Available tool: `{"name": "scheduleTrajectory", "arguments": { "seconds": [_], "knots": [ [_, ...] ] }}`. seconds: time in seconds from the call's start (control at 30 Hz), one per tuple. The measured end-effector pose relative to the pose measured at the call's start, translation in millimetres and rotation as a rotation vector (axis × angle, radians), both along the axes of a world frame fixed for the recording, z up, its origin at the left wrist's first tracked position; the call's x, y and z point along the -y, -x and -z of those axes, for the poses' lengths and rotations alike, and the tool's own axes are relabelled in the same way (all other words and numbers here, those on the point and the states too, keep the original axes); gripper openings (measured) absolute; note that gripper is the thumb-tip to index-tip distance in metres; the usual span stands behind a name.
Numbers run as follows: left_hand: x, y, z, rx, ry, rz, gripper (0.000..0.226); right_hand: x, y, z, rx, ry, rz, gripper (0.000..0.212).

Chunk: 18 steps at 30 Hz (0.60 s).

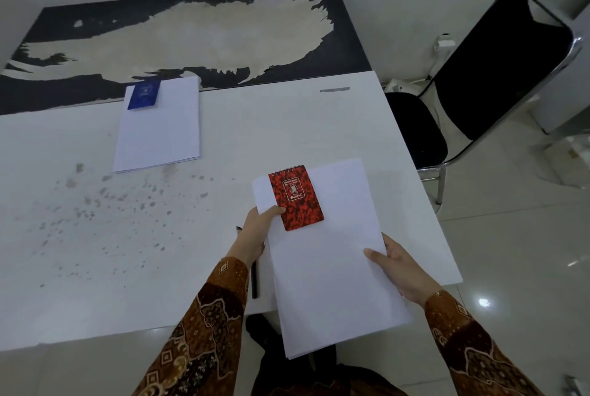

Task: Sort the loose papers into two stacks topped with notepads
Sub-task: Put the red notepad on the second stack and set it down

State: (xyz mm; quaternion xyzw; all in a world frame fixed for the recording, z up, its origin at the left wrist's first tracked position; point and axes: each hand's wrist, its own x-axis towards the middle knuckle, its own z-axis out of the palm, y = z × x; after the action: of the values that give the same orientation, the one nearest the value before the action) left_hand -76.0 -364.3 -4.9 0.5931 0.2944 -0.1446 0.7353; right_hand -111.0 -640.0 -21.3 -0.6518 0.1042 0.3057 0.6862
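Paper stacks occupy two spots on the white table (287, 127), whose top fills the middle of the frame and is speckled with grey-brown stains toward the lower left. Behind it, across the upper left, lies a black board (344, 44) whose dark coating has peeled away to a pale, ragged patch. The far stack (159, 137) rests flat at upper centre-left, its top edge overlapping the black board, with a blue notepad (143, 94) lying on its upper left corner.

The near stack (325, 268) sits at lower centre-right and juts past the table's front edge toward the person. A red notepad (295, 197) with a spiral binding along its top lies on the upper left part of these sheets. The left hand (258, 229) grips the stack's left edge, thumb on top just touching the red notepad's lower left corner. The right hand (399, 268) holds the right edge, thumb pressed on the top sheet and fingers beneath. Both sleeves are brown batik. A black pen (254, 277) lies on the table just left of the held stack, partly hidden by the left wrist.

At the upper right stands a black padded chair (498, 69) with a chrome frame. Glossy pale floor tiles (510, 252) catch spots of light at the right.
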Motion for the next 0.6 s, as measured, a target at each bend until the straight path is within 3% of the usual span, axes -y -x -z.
{"name": "scheduleTrajectory", "arguments": {
  "seconds": [0.13, 0.3, 0.4, 0.5, 0.6],
  "knots": [
    [3.1, 0.7, -0.5, -0.012, 0.044, -0.053, 0.017, 0.6, -6.1, -0.9, -0.012, 0.062, -0.030, 0.031],
    [6.1, 1.1, 4.7, -0.028, 0.049, -0.111, 0.020, -4.9, -18.8, -10.3, 0.028, 0.143, -0.011, 0.019],
    [10.2, 2.5, 7.6, -0.020, 0.089, -0.156, 0.010, -7.2, -23.9, -5.8, 0.115, 0.198, -0.096, 0.028],
    [9.6, 4.8, 15.6, -0.012, 0.093, -0.138, 0.019, -6.0, -26.3, -3.4, 0.135, 0.248, -0.176, 0.033],
    [10.2, 8.1, 23.1, -0.060, 0.045, -0.104, 0.022, -7.6, -28.4, -3.9, 0.180, 0.326, -0.285, 0.060]
  ]
}}
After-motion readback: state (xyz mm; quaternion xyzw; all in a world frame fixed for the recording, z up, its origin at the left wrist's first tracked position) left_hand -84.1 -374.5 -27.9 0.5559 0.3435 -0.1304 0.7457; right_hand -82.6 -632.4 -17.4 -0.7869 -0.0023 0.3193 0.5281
